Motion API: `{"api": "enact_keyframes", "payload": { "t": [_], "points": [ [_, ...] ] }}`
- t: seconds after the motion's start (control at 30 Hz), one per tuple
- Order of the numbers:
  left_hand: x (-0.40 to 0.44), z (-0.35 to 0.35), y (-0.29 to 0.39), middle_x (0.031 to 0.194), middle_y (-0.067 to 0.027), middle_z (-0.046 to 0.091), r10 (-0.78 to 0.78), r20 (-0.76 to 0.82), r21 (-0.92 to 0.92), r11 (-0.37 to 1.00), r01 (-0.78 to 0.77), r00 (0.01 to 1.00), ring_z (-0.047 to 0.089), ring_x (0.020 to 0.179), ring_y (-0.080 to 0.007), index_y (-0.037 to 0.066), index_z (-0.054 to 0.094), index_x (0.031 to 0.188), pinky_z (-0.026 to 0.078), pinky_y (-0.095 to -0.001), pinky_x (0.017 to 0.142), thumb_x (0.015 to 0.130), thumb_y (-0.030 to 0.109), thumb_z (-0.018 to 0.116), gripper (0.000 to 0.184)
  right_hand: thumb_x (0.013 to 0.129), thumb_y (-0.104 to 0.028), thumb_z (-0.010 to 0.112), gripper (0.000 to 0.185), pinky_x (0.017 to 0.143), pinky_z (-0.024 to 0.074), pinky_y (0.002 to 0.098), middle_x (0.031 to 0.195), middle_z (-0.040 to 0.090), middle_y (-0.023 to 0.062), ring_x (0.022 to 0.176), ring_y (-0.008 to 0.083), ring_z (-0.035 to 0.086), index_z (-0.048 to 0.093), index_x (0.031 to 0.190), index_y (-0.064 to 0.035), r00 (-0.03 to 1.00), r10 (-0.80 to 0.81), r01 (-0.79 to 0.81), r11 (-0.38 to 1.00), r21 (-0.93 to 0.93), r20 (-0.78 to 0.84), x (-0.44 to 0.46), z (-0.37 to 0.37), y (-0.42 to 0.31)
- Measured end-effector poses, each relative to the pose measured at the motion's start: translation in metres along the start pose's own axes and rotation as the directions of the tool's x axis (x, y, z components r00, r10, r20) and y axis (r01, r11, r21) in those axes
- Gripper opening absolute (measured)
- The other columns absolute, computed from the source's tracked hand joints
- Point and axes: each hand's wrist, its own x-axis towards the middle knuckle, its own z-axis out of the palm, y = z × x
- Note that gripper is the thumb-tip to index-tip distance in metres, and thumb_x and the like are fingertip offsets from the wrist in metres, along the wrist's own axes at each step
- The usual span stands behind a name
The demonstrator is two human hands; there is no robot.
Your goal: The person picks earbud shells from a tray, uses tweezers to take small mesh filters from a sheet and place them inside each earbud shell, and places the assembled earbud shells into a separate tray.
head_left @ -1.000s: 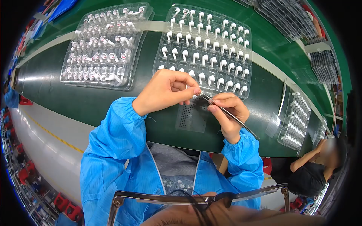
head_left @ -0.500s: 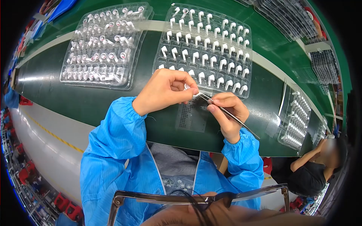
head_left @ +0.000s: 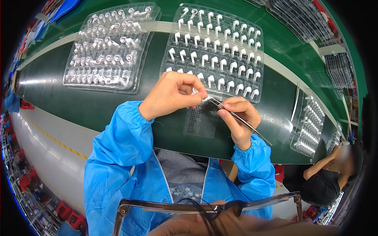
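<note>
Between the thumb and fingers of my left hand is a small white earbud piece, mostly covered by the fingertips. My right hand pinches a pair of metal tweezers. The tweezer tips meet the white piece at my left fingertips; whether they grip anything there is too small to tell. Below both hands lies a sheet with rows of dark dots. Just beyond my hands, a clear plastic tray holds rows of white stemmed earbud pieces.
Stacked clear trays with white round-ended pieces stand at the left on the dark green table. Another filled tray lies at the right, near a seated person in black. Several empty-looking trays are piled at the far right.
My right hand and the tweezers have shifted very slightly to the right. My left hand keeps its place and its hold on the white piece.
</note>
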Motion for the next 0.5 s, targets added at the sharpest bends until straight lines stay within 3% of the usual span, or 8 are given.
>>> {"api": "enact_keyframes", "payload": {
  "t": [0.5],
  "points": [
    [0.0027, 0.0038, -0.0041, 0.072, -0.0061, 0.064, 0.012, -0.058, -0.066, 0.998, -0.016, 0.998, 0.062, 0.063, -0.0103, -0.004, 0.064, 0.087, 0.048, -0.0216, 0.055, 0.085, 0.012, 0.063, 0.016, 0.072, 0.015, 0.064, 0.019, 0.070, 0.0489, 0.0257, 0.088, 0.060, 0.0169, 0.078, 0.0177, 0.061, 0.056, 0.085, 0.0036, 1.000, -0.011, 0.011, 1.000, -0.016, 0.007, -0.0002, -0.0002, 0.0006]
  ]
}}
